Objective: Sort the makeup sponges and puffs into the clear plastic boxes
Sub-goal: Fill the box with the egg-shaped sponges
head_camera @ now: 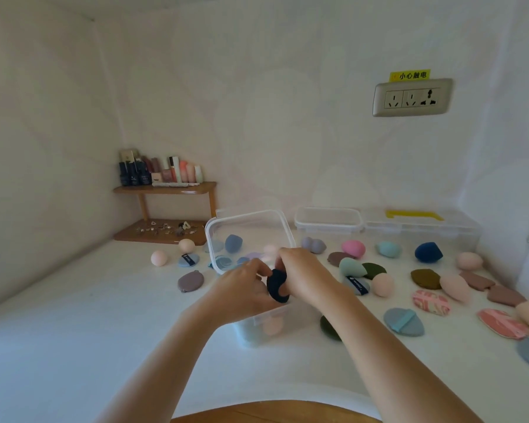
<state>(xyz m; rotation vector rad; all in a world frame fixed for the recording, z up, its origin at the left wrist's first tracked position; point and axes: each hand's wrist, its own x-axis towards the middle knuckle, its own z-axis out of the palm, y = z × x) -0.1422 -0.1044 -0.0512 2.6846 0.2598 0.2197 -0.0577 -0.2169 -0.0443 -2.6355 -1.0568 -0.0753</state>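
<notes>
Head view, one entry. Writing: yellow sticker [409, 75] on the wall, black characters "小心触电", set directly above a silver wall socket plate [413, 97]. Two round blue puffs, one left of the boxes [188, 260] and one right of the hands [358, 285], each carry a dark ribbon with white print too small to read. Item in hand: navy puff [278, 285], dark blue, soft and rounded, held up on edge above the white surface [104, 331], just in front of the clear box [209, 236]. Left hand [245, 288] has its fingers bent and pinching the puff's near left edge. Right hand [303, 276] has its fingers curled over the far right side. The clear box is square with rounded corners and open-topped, with a blue-grey sponge [233, 243] and flat pale puffs inside. A clear wall below the hands shows a peach sponge [272, 326] behind it; whether this is the same box cannot be told. Against the wall: shallow clear box [329, 221], and beside it a lidded clear box [422, 233] with a yellow handle [414, 214]. Loose on the surface at right: pink sponge [353, 248], teal sponge [388, 249], navy sponge [428, 252], pink patterned puff [431, 302], blue-grey strapped puff [403, 321]. Loose at left: mauve puff [190, 281]. In the corner: wooden shelf [165, 188] with small bottles.
</notes>
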